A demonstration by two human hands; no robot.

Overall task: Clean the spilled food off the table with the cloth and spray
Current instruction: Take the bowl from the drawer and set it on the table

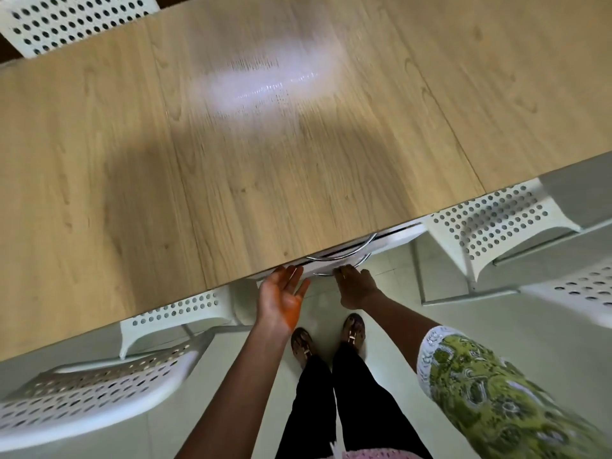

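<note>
Hands are hanging at the desk (231, 154) edge, left hand (281, 298) spread and bare, right hand (356, 288) reaching underneath (fingers hidden); finding cloth comes next.

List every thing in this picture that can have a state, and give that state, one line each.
table: bare wooden top, no spill, cloth or spray in view
left hand: open, palm up, orange smear on palm
right hand: at table edge, fingers on curved metal bar
white chairs: unoccupied

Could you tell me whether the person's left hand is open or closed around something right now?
Open: the left hand is palm-up with straight fingers, empty, at the table edge.
</note>
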